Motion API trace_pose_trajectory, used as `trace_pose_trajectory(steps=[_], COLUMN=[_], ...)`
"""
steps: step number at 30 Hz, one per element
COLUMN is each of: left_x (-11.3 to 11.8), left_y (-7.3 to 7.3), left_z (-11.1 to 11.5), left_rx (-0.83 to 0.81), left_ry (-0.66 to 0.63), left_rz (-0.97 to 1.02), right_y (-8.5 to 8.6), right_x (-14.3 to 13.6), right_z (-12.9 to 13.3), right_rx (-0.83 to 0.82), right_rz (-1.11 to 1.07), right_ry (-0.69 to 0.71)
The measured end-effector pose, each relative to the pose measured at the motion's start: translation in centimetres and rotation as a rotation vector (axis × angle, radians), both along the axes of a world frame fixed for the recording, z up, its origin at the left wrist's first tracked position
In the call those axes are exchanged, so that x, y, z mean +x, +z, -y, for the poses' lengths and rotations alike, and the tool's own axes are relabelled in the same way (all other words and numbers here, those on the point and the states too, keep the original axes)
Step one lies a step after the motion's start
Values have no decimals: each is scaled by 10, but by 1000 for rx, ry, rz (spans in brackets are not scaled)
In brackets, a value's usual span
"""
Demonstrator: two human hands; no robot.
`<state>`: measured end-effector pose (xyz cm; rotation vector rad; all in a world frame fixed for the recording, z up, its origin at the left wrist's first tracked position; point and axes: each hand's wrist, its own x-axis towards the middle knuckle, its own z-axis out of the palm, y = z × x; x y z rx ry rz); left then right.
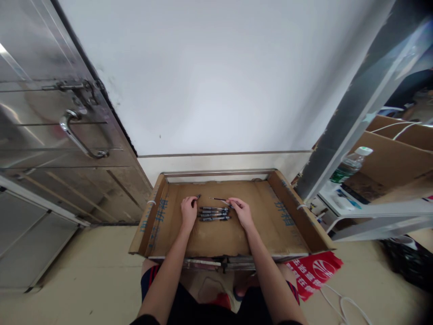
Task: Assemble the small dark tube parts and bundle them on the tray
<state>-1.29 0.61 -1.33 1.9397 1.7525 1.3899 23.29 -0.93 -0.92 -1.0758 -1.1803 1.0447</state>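
Two bare forearms reach in from the six o'clock edge, ending in a left hand (188,211) and a right hand (241,212) with no gloves, rings or watch visible. Below, dark shorts with red and white side stripes cover the thighs.

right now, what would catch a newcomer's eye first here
Two hands at the centre of a cardboard-lined tray: the left hand pinches a small dark piece, the right hand holds a thin pen part. Between them lies a neat row of dark pens. A steel door handle gleams at upper left.
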Motion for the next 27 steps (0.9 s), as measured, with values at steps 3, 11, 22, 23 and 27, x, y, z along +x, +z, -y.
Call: trace_pose_trajectory(steps=[3,11,22,23,27], left_x=[-1,-3,-9,-9,-8], left_y=[-1,0,8,9,8], left_z=[1,2,4,4,4], left_rx=[11,-124,-203,-208,-211], left_ry=[-50,-228,-340,-341,-337], left_rz=[93,366,415,419,427], right_y=[-1,-3,-1,-1,0], right_x=[0,0,-2,-2,-3], right_z=[0,-2,-2,-2,-2], right_rx=[-5,-9,-28,-25,-6], right_rz=[-8,21,11,17,50], right_ry=[-1,-20,-42,-42,-36])
